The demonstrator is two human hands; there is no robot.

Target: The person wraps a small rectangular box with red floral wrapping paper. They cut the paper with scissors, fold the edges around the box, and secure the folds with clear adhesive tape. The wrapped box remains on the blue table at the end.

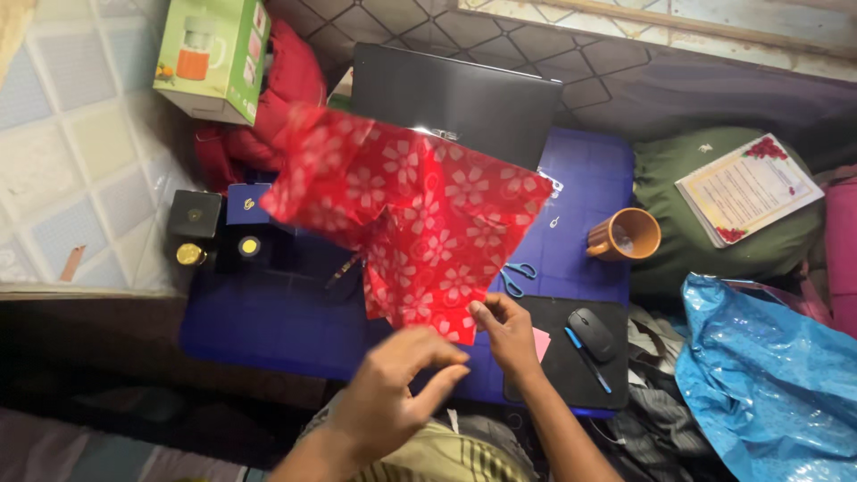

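A sheet of red wrapping paper with white flowers hangs crumpled over the blue table. My right hand pinches its lower corner near the table's front. My left hand hovers just left of that corner, fingers curled and apart, holding nothing. Blue-handled scissors lie on the table partly under the paper's right edge.
A closed black laptop stands at the back. An orange mug, a black mouse and a blue pen on a black pad sit right. Small black boxes and a green carton are left; a blue plastic bag lies far right.
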